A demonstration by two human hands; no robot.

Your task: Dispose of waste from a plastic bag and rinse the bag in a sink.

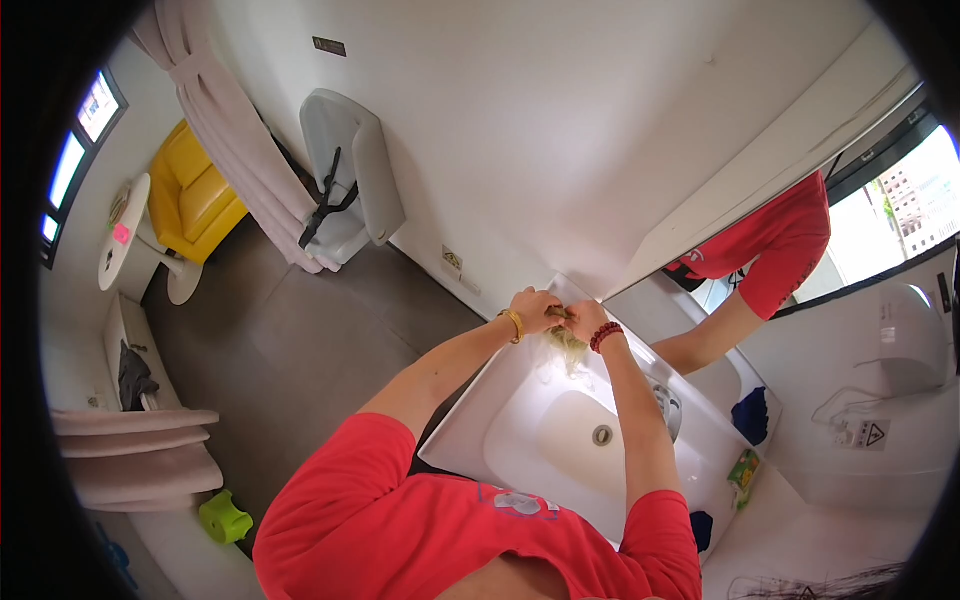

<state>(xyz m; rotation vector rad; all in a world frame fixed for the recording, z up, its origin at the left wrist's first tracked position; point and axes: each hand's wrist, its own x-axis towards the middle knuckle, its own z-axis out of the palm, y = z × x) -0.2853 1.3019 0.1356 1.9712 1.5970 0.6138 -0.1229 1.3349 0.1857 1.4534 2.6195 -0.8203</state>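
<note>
Both my hands are together over the far corner of a white washbasin (517,420). Between them is a bundle of pale blond hair-like strands (570,352), whose loose ends hang towards the basin. My left hand (534,311), with a yellow bracelet at its wrist, pinches the top of the bundle. Close beside it, my right hand (585,321) grips the same bundle; red beads circle that wrist. The fingers partly cover a darker, yellowish-brown part, so I cannot tell what it is. A metal drain (602,436) shows in the basin's bottom. My right forearm partly hides the tap (670,412).
A mirror (697,330) runs along the basin's right side. Near the basin lie a green packet (744,471) and a dark blue cloth (701,529). Leftward are a grey wall-mounted child seat (382,180), a yellow armchair (196,199), a round white table (135,225) and a green stool (225,517).
</note>
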